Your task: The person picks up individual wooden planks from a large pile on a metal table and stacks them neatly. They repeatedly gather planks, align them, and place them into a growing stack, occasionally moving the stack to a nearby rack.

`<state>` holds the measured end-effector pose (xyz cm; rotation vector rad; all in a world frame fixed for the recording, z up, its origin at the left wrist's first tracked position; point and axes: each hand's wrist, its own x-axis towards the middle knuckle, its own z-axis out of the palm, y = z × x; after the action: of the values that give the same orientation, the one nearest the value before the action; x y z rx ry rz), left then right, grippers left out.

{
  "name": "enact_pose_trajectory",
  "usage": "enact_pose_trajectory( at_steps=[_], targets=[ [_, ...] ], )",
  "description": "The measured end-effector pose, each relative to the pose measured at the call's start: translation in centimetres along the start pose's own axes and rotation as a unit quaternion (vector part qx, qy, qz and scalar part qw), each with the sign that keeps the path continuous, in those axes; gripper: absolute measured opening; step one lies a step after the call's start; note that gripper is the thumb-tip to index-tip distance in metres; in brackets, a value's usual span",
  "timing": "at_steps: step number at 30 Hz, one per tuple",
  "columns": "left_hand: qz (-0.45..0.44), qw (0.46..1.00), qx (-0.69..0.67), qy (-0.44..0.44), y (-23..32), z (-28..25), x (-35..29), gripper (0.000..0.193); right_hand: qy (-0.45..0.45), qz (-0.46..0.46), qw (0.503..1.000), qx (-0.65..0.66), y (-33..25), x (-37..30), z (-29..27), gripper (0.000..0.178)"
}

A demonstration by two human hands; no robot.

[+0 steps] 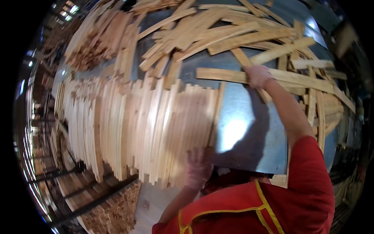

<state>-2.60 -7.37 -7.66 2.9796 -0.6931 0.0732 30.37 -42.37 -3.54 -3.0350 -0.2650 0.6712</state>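
Pale wood fills the right hand [258, 76], which looks closed around a long slat [221, 74] beyond and right of the slat row [187, 117]. Against that row's near right corner rests the left hand [198, 167]; whether it grips cannot be told. Farther beyond the row, the loose pile [249, 39] lies crisscrossed on the table [233, 105], so pulling one piece could snag or drag others. An uneven push at the row's near ends might skew it. No brand, label or writing is legible.

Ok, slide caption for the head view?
Right hand grasping a loose wooden strip, left hand at the strip row.
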Motion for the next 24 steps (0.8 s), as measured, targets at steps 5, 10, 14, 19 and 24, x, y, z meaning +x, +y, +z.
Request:
enact_pose_trajectory(
  at_steps=[5, 10, 14, 19, 24],
  targets=[
    [0.011, 0.989, -0.135, -0.051, 2.6, 0.9, 1.2, 0.058, 0.123, -0.089, 0.971, 0.182, -8.0, -10.1, -2.7, 0.076],
    [-0.006, 0.942, -0.327, 0.079, -2.0, -2.6, -1.0, 0.062, 0.055, -0.005, 0.783, 0.619, -9.5, -15.4, 3.5, 0.08],
    [-0.147, 0.945, -0.291, 0.004, -10.2, -4.5, -6.2, 0.057, 0.036, 0.077, 0.749, 0.657, -12.5, -17.2, 13.9, 0.063],
    [-0.053, 0.983, -0.052, 0.171, -25.4, -5.3, -11.7, 0.047, -0.067, 0.054, 0.9, 0.427, -21.8, -18.3, 16.8, 0.06],
    [-0.223, 0.96, 0.166, -0.015, -34.6, -4.9, -19.3, 0.07, 0.021, -0.022, 0.934, 0.357, -16.9, -20.3, 11.4, 0.053]
  ],
)
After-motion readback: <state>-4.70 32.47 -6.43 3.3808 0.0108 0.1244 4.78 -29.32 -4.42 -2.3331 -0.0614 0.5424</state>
